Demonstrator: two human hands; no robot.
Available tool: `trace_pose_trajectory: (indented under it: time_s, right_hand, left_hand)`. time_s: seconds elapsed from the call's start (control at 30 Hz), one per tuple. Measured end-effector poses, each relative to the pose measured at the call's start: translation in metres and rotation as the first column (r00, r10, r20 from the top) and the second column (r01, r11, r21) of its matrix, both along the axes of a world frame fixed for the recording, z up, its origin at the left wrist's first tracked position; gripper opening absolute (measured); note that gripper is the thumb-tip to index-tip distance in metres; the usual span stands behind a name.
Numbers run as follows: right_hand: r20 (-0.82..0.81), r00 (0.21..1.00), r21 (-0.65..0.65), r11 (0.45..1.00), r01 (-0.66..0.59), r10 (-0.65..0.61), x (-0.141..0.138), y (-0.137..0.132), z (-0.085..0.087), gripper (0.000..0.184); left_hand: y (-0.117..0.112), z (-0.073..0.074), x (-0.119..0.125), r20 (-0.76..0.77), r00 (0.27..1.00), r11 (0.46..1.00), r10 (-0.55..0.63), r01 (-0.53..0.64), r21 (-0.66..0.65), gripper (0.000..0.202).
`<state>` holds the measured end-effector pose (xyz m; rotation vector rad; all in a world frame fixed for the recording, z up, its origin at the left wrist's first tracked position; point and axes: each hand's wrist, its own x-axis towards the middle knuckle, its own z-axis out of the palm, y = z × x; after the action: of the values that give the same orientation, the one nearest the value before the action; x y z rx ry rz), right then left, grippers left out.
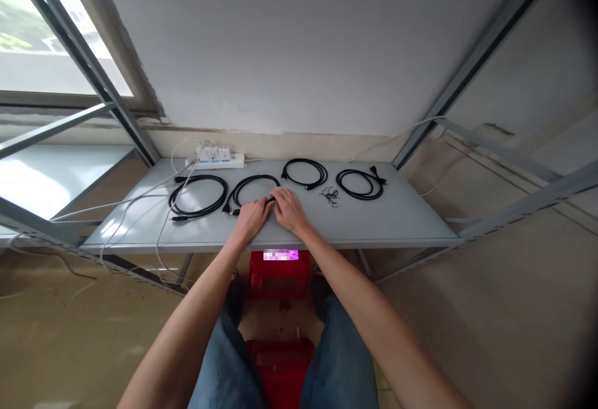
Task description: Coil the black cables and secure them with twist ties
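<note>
Both my hands meet at the near side of a coiled black cable [256, 177] on the grey shelf. My left hand [253, 219] has its fingers closed on the coil's lower right part. Pressed up against it, my right hand [286, 208] pinches the same cable. My fingers hide the spot they grip. The cable's plug ends [227, 208] stick out left of my left hand. Another coiled black cable [200, 196] lies to the left. Two more coils, one at the back [304, 173] and one at the right [359, 185], rest beyond my right hand.
Several short black ties [331, 195] lie in a loose pile right of my hands. A white power strip [218, 159] stands at the back left, with white cords [163, 210] crossing the shelf's left end. Metal posts [135, 129] flank the shelf [374, 225]. Below is a red stool [279, 278].
</note>
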<state>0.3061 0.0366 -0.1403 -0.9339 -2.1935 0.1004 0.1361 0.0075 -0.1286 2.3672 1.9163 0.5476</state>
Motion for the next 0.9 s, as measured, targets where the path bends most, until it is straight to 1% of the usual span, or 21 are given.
trace_pose_trajectory:
  time_s: [0.13,0.2,0.33,0.43,0.6,0.67,0.9]
  right_hand:
    - [-0.019,0.999,-0.006,0.999,0.035,-0.035,-0.001,0.000,-0.001,0.033]
    - [-0.022,0.999,0.009,0.999,0.034,-0.033,-0.001,0.000,-0.001,0.036]
    - [-0.012,1.000,0.066,0.998,-0.014,0.015,0.000,0.002,-0.004,0.045]
    - [-0.011,1.000,0.069,0.998,-0.007,0.008,0.001,0.005,-0.008,0.045]
    - [-0.012,0.999,0.085,0.996,0.033,-0.032,0.001,0.008,-0.013,0.039]
    - [-0.020,0.999,0.094,0.994,0.047,-0.045,0.000,0.008,-0.013,0.036]
    - [-0.018,0.998,0.063,0.996,0.060,-0.059,0.000,0.006,-0.008,0.032]
  left_hand:
    - [0.001,-0.001,-0.001,-0.001,1.000,1.000,-0.004,0.004,-0.010,0.043]
    - [0.001,0.000,-0.001,-0.011,1.000,1.000,0.005,-0.005,-0.021,0.044]
    - [0.001,0.001,-0.001,-0.019,0.999,0.999,0.039,-0.040,-0.026,0.047]
    - [0.001,0.001,0.000,-0.033,0.998,0.998,0.050,-0.051,-0.035,0.049]
    - [0.002,0.001,0.000,-0.045,0.999,0.999,0.023,-0.025,-0.047,0.052]
    - [0.002,0.001,0.000,-0.047,0.999,0.999,0.013,-0.015,-0.051,0.052]
    - [0.001,0.002,0.001,-0.042,0.999,0.998,0.006,-0.009,-0.067,0.049]
